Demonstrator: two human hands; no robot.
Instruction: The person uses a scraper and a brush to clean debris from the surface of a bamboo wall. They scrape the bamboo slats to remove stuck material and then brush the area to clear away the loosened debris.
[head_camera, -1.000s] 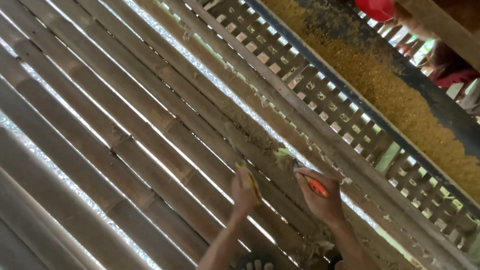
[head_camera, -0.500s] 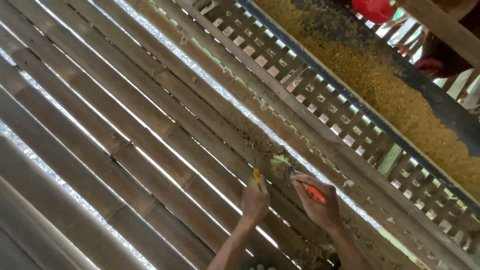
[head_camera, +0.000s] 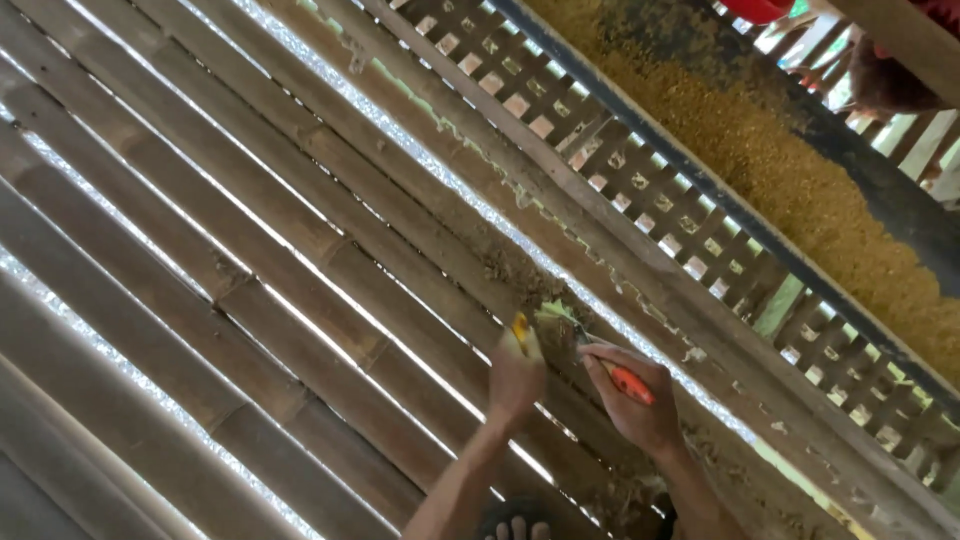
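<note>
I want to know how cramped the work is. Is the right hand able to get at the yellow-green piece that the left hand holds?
Probably yes: the right hand sits beside the yellow-green piece, with nothing between them.

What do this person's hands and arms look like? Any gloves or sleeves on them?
Both are bare. The left hand and right hand wear no gloves, and no ring, watch or bracelet shows. The forearms running down to the bottom edge of the head view are uncovered too, with no sleeve in sight as far as the picture reaches. The arms look slim.
</note>
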